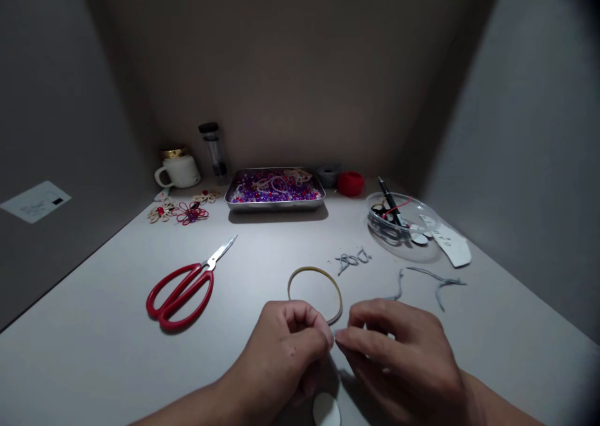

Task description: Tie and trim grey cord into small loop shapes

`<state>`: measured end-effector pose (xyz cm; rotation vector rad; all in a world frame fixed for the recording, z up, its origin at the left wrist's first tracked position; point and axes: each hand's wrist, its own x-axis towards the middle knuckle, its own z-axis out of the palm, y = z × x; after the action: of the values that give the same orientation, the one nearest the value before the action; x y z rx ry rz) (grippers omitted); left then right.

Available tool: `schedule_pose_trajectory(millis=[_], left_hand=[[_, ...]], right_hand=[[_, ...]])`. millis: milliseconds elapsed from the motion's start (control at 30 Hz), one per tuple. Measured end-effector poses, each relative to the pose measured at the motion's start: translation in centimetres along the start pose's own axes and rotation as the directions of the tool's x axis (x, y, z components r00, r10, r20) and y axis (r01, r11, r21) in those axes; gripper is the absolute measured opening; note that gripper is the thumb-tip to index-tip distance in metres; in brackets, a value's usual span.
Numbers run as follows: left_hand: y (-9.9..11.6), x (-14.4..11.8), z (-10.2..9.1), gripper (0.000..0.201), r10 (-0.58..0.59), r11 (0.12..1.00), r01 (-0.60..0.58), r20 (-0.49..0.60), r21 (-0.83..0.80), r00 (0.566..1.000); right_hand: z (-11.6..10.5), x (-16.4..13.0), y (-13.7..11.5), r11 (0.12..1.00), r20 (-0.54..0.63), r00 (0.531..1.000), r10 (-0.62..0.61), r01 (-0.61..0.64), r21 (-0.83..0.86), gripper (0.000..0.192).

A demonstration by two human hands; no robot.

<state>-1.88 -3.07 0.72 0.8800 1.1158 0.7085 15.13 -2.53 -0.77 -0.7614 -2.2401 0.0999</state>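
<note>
My left hand (291, 354) is closed in a pinch, thumb against the curled index finger. Close on its right, my right hand (407, 354) also pinches, its fingertips almost meeting the left ones. A tiny pale bit shows between the fingertips, too small to name. Just behind my hands lies a thin yellow-tan hoop (340, 293), its near edge partly covered by the left hand. Below them is a white disc (327, 410) on the table. Short pieces of grey cord (399, 283) lie beyond the right hand, and a small tangle of grey cord (352, 259) rests past the hoop.
Red-handled scissors (180, 298) lie at the left. A metal tray (276, 206) of beads stands at the back, with red cord (350, 183) beside it. Knotted flowers (190, 213), a white mug (182, 171), a clear plastic dish (434, 210) and a white tag (454, 248) surround the work area.
</note>
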Motion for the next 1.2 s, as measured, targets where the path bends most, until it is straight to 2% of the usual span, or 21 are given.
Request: schedule_pose_trajectory(millis=[67,167,333,467,600,633,700,767,833,900,933,967,1033,1100,1167,1200], left_hand=[[0.0,0.0,0.1,0.005,-0.008,1.0,0.008,-0.009,0.009,1.0],[-0.1,0.0,0.3,0.007,0.031,0.998,-0.028,-0.042,0.059,0.999],[-0.8,-0.1,0.0,0.009,0.203,0.929,-0.167,-0.078,0.329,0.976],[-1.1,-0.2,-0.5,0.012,0.289,0.838,-0.243,-0.019,0.49,0.957],[-1.0,-0.3,-0.9,0.014,0.421,0.699,-0.387,0.092,0.601,0.903],[-1.0,-0.3,-1.0,0.014,0.457,0.657,-0.434,0.131,0.616,0.879],[-1.1,-0.2,-1.2,0.014,0.531,0.563,-0.519,0.2,0.644,0.824],[-1.4,-0.1,-1.4,0.014,0.611,0.432,-0.614,0.286,0.661,0.738],[-1.8,0.0,-1.7,0.014,0.691,0.223,-0.709,0.405,0.669,0.599],[-2.1,0.0,-2.0,0.016,0.726,-0.035,-0.741,0.527,0.671,0.443],[-2.1,0.0,-2.1,0.018,0.714,-0.157,-0.729,0.587,0.666,0.382],[-2.0,-0.1,-2.2,0.02,0.685,-0.264,-0.707,0.643,0.656,0.341],[-1.7,-0.4,-2.3,0.023,0.595,-0.425,-0.662,0.741,0.618,0.31],[-1.3,-0.8,-2.3,0.025,0.513,-0.53,-0.637,0.81,0.559,0.283],[-1.0,-1.1,-2.2,0.027,0.481,-0.585,-0.629,0.843,0.512,0.239],[-1.0,-1.3,-2.2,0.027,0.499,-0.584,-0.633,0.839,0.509,0.214]], right_hand=[[0.1,0.1,-0.1,0.999,-0.016,1.0,0.022,-0.021,0.035,0.019],[0.4,0.1,-0.3,0.979,-0.052,0.99,0.13,-0.12,0.167,0.018],[1.0,0.3,-0.6,0.86,-0.007,0.932,0.362,-0.331,0.388,0.01],[1.2,0.2,-0.8,0.703,0.133,0.84,0.526,-0.518,0.487,0.011],[1.1,0.2,-0.9,0.52,0.313,0.685,0.658,-0.714,0.468,0.004],[1.0,0.2,-0.9,0.484,0.342,0.653,0.675,-0.743,0.463,0.006],[0.8,0.5,-1.0,0.431,0.38,0.621,0.686,-0.767,0.476,0.007],[0.6,0.8,-1.0,0.374,0.417,0.595,0.687,-0.782,0.499,0.008],[0.5,1.0,-1.0,0.268,0.494,0.54,0.682,-0.812,0.518,0.012],[0.4,1.2,-1.0,0.124,0.586,0.475,0.657,-0.834,0.538,0.018],[0.3,1.1,-1.0,0.055,0.622,0.45,0.641,-0.835,0.547,0.021],[0.3,1.1,-1.0,-0.002,0.649,0.433,0.625,-0.831,0.557,0.024],[0.3,0.9,-0.9,-0.075,0.685,0.421,0.595,-0.819,0.569,0.028],[0.3,0.7,-0.9,-0.115,0.698,0.428,0.574,-0.802,0.586,0.029],[0.3,0.5,-0.8,-0.132,0.695,0.444,0.565,-0.783,0.608,0.029],[0.3,0.5,-0.9,-0.134,0.685,0.454,0.569,-0.771,0.622,0.028]])
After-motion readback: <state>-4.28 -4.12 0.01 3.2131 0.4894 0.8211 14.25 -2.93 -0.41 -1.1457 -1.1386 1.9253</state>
